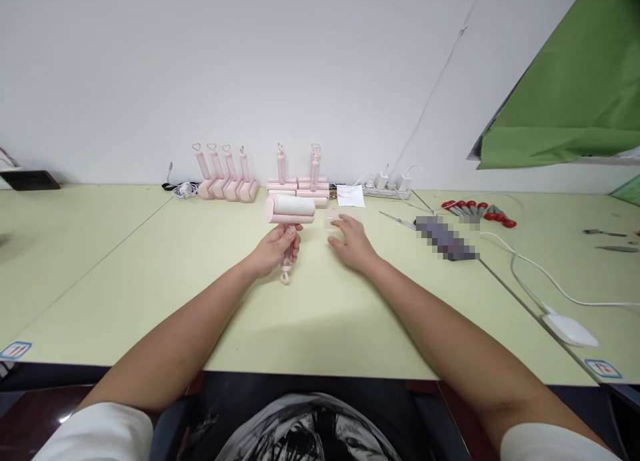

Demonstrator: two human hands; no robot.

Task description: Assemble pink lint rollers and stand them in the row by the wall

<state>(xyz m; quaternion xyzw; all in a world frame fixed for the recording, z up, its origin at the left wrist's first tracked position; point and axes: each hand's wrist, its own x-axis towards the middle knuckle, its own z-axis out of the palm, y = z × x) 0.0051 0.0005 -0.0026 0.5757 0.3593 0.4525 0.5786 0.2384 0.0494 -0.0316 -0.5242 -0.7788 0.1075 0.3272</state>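
Observation:
A pink lint roller (291, 208) with a white roll is held upright above the table, head up, its heart-shaped loop hanging at the bottom. My left hand (280, 249) is wrapped round its clear pink handle. To the right, my right hand (351, 243) has its fingers apart, palm down, over the near side of a pale, see-through pink piece (330, 217) on the table. Whether the fingertips touch that piece cannot be made out.
Along the wall stand several pink rollers (227, 186) and more at centre (313, 191). Behind are white paper (351, 195) and a power strip (387, 192). Red-handled tools (470, 209), a blurred dark object (445, 237) and a white charger (570, 329) lie right.

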